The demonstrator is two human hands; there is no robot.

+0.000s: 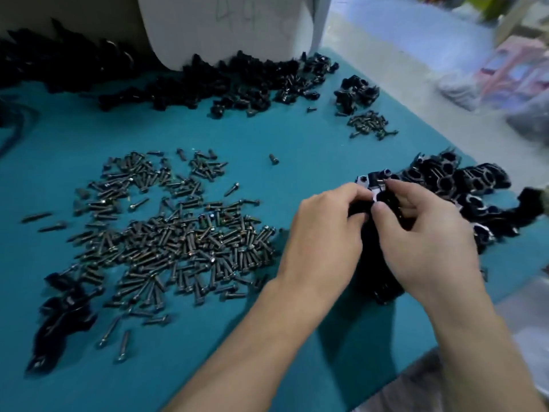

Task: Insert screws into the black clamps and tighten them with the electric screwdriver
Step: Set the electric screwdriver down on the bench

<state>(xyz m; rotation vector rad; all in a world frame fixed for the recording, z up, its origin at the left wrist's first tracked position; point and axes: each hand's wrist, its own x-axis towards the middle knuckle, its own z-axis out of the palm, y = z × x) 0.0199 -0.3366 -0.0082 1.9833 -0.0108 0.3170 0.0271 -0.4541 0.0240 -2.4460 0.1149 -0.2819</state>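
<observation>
On the right side of the teal tabletop, the two hands are drawn close together. The left hand and the right hand both have their fingertips curled in, pinching a single black clamp between them, just above the surface. It's too blurred to say whether a screw sits in it. Just beyond the right hand lies a heap of clamps, close to the held one. Left of the hands, the big spread of screws covers the middle, with a lone screw apart beyond it. Farther back there's a small screw pile, a small clamp cluster, and a long row of clamps along a white object. Near left, another dark clump of clamps.
</observation>
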